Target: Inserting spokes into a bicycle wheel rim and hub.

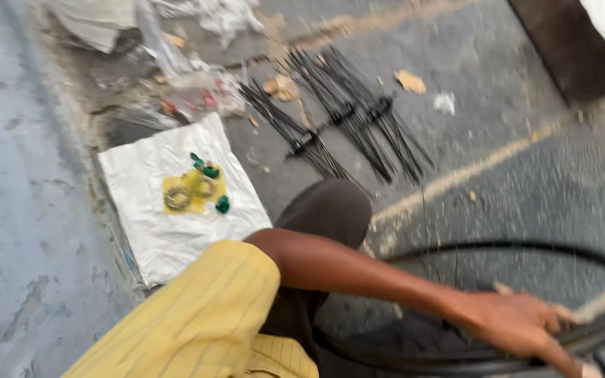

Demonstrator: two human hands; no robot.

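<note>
Hand resting on a black wheel rim on the pavement

A black wheel rim (526, 252) lies low on the grey pavement (526, 140) at about four o'clock in the view, its hoop curving from the lower middle out to the right edge. One hand (516, 322), at the end of a bare forearm that comes from a yellow striped sleeve (204, 315), lies on the near arc of the rim at roughly five o'clock. Which of the person's hands it is cannot be told for sure; the arm reaches from the left side of the body. The fingers (561, 315) are stretched out toward three o'clock and laid along the rim, loosely spread rather than curled, so the hand is touching the hoop; whether it truly clasps it is lost in blur. A pale strip (600, 301) lies just past the fingertips along the rim. No other hand shows.

A knee in dark trousers (330, 206) rises just behind the forearm at centre. At about twelve o'clock, well apart from the hand, bundles of thin black spokes (344, 119) lie fanned on the ground. At nine to ten o'clock a white sheet (155, 231) is spread, carrying a yellow patch with round metal rings (176, 197) and small green pieces (222, 204). Crumpled plastic and litter (197, 84) sit beyond it at eleven o'clock
</note>
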